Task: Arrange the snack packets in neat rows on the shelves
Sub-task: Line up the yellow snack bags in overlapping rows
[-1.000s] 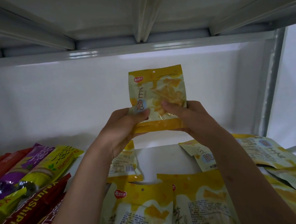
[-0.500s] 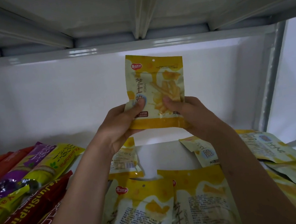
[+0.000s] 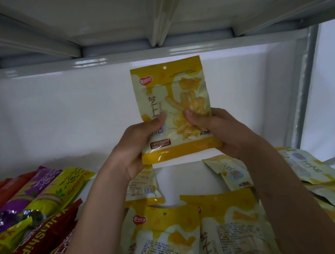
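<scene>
While both hands pinch the packet (image 3: 172, 109) upright at frame center, left hand (image 3: 137, 145) and right hand (image 3: 216, 133) on its lower corners, I'd set it down square in the bare shelf (image 3: 179, 178) gap below, edges lined up with neighbors.

— Where does the head view look from?

— From the person's head, close in front of the shelf (image 3: 114, 183), facing forward into the bay and tilted slightly up: the underside of the upper shelf (image 3: 147, 12) fills the top, the back wall (image 3: 54, 116) the far middle.

— How near is it?

— Very near; both forearms run in from the bottom edge, and the yellow packet (image 3: 171, 96) sits at centre. The wide lens bends the right upright (image 3: 306, 87).

— A second view?

— None, so nothing is shared.
</scene>
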Demonstrator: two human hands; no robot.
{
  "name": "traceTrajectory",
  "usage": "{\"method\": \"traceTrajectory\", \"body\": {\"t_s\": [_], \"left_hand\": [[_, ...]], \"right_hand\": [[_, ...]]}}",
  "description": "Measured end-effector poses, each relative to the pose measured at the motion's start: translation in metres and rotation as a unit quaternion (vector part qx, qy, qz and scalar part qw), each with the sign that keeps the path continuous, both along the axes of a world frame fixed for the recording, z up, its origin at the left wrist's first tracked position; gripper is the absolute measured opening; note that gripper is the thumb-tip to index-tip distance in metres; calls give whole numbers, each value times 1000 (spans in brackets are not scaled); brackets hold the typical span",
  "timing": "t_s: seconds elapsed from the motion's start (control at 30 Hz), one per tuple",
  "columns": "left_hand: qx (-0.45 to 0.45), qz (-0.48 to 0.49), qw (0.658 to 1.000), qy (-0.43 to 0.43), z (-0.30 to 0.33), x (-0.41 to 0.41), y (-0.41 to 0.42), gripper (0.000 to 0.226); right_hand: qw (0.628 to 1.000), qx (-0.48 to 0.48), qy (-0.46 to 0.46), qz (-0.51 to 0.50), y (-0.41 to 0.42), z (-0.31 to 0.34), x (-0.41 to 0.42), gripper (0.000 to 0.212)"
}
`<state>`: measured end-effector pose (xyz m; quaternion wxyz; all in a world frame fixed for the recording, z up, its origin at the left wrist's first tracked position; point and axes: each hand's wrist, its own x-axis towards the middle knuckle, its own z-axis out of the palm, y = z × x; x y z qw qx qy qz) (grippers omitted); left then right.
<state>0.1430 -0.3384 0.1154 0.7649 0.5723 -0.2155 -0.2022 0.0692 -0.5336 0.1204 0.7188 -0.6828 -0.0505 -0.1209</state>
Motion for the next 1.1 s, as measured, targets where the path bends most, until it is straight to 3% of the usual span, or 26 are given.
{"method": "traceTrajectory", "body": {"t_s": [0.17,0.3,0.43,0.63,0.83,1.1], "left_hand": [[5,41,998,-46,-1,-3,2,54],[-3,39,998,-54,-3,-6,1,55],[-6,44,997,-64,-2,-4,1,50],[5,8,998,-59,-1,-10,-3,48],[31,90,991,-94,-1,-9,-6,37],[26,89,992,-85,-5,-6,-6,35]], "right_hand": [[999,6,21,30,-2,-4,3,34],[998,25,25,49,-3,-4,5,46],[1000,7,-23,13,-2,-4,2,34],[999,31,-19,-3,-1,-4,5,38],[998,-30,-41,-38,-3,-9,10,26],[999,-38,-23,-17,-1,-13,13,31]]}}
